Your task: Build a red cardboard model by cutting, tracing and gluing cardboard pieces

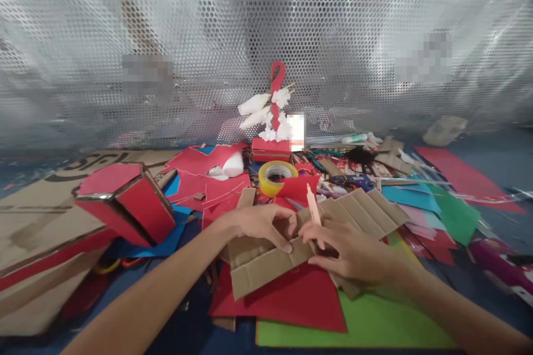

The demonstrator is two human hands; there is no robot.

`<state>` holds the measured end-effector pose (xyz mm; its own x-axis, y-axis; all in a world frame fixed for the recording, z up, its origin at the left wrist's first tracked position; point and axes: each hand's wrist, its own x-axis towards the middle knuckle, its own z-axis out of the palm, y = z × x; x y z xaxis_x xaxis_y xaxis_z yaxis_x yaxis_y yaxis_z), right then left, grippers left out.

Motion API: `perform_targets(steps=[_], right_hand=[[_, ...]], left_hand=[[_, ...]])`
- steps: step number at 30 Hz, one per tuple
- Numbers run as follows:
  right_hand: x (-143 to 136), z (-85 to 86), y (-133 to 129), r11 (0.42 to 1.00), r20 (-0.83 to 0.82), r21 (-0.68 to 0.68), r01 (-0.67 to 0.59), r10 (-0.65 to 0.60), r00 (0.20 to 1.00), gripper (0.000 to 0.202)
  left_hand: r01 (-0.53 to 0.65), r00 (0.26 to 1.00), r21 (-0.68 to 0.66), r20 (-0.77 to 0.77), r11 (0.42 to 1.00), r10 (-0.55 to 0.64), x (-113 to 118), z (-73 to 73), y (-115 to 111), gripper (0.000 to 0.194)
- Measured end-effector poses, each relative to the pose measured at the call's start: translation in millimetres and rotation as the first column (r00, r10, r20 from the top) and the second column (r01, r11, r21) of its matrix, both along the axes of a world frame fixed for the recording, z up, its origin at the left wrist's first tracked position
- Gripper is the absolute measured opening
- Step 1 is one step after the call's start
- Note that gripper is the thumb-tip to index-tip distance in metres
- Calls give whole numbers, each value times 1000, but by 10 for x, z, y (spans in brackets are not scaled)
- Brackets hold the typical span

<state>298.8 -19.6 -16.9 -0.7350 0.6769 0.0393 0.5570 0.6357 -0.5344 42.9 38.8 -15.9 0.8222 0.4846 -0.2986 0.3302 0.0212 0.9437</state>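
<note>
My left hand (268, 224) is closed on the edge of a folded strip of brown cardboard (266, 274), its thumb and curled fingers pressing the piece. My right hand (345, 244) grips a slim peach-coloured pen-like tool (313, 205) that points upward, and its fingertips touch the same cardboard. The tool's working end is hidden by the fingers. Beneath the cardboard lies a red sheet (287, 299), partly over a lime-green sheet (375, 321). A creased cardboard piece (366, 211) extends behind my right hand.
A roll of yellow tape (270, 180) sits just beyond my hands. At left stands a red-covered cardboard box (145, 205) beside large cardboard sheets (41, 188). A red stand with white flowers (270, 150) is at the back, before a perforated metal panel (333, 28). Scraps crowd the right.
</note>
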Motion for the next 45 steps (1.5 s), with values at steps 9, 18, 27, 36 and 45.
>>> perform_targets(steps=[9,18,27,36,45], right_hand=[[-21,118,67,1000,67,12,22,-23,998,24],[-36,-36,89,997,-37,67,29,-27,999,24],[-27,-10,145,999,-36,42,-35,36,999,21],[-9,-37,152,1000,-69,0,-10,10,998,20],[-4,-57,157,999,-83,-22,32,-34,996,21]], left_hand=[[79,973,330,-229,941,-1,73,113,91,47],[8,907,757,-281,653,315,-6,231,-361,19],[284,768,675,-585,681,261,-301,399,-808,18],[206,550,622,-712,755,437,-229,403,-1001,30],[199,537,628,-712,752,453,-264,291,-984,33]])
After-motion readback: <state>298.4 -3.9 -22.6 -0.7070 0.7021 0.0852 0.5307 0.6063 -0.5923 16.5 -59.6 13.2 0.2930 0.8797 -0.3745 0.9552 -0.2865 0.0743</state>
